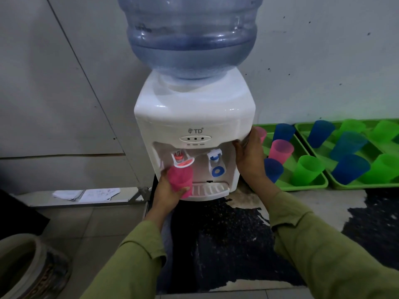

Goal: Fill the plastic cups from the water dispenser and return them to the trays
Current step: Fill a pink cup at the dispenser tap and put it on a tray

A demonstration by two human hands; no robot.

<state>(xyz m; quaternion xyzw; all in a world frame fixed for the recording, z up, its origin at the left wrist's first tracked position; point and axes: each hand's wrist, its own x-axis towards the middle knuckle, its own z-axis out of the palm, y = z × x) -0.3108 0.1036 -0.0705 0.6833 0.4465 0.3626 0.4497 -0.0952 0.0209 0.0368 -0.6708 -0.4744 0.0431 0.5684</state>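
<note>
A white water dispenser (194, 117) with a blue bottle (192, 35) on top stands on the counter. My left hand (167, 190) grips a pink plastic cup (181, 179), tilted, right under the red tap (182, 159). The blue tap (216, 161) to its right has nothing under it. My right hand (249, 154) holds the dispenser's right front corner, thumb on the front face and fingers round the side. Two green trays (302, 184) (339, 184) to the right carry several blue, pink and green cups.
A white drip tray (209, 188) juts out below the taps. The counter in front is dark and speckled with worn pale patches. Papers (86, 194) lie on a ledge at the left. A round ceramic pot (23, 266) sits at the bottom left.
</note>
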